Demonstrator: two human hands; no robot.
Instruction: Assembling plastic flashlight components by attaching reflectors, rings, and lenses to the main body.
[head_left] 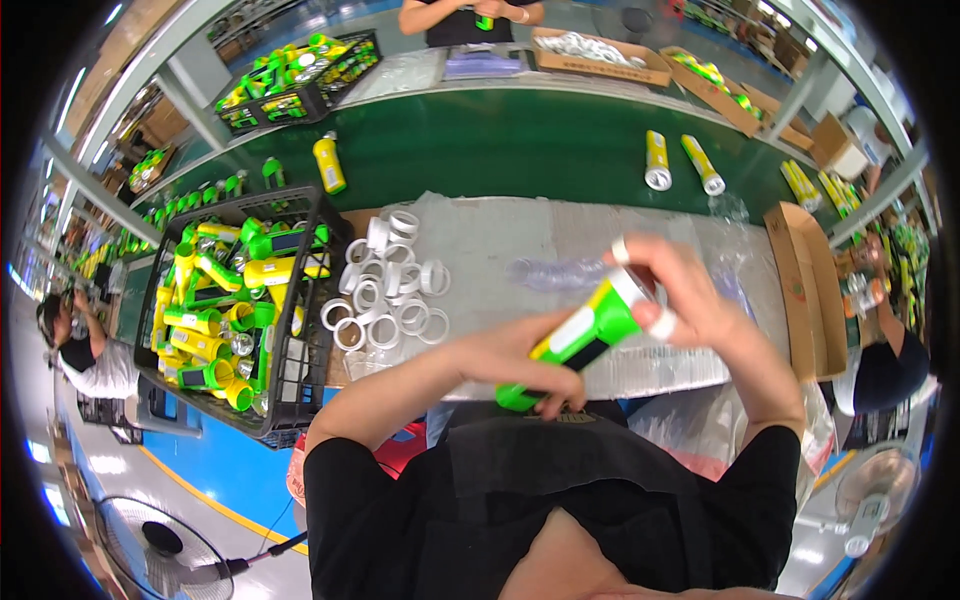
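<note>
Left hand (pixel 540 375) wrapped around flashlight (pixel 606 322), white label (pixel 570 333) unreadable; right hand (pixel 690 292) around its head (pixel 629 287).

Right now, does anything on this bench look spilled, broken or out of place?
Nothing looks clearly damaged. The white rings stand out most: they lie loose in an overlapping heap on the bench, right of the black crate, with no container around them, though perhaps deliberately.

Glossy hard-plastic flashlight (pixel 615 315) in the hands (pixel 690 290); L of them, smooth plastic rings (pixel 377 236) & a matt plas. crate (pixel 325 215). Beneath, the tabletop (pixel 480 240) looks dull, creased. Just beyond the hands: shiny clear plas. film (pixel 560 273), then a smooth, low-sheen belt (pixel 500 140). To R, a matt cardbd. box (pixel 805 290); on the wearer, a matt cloth shirt (pixel 400 520).
</note>
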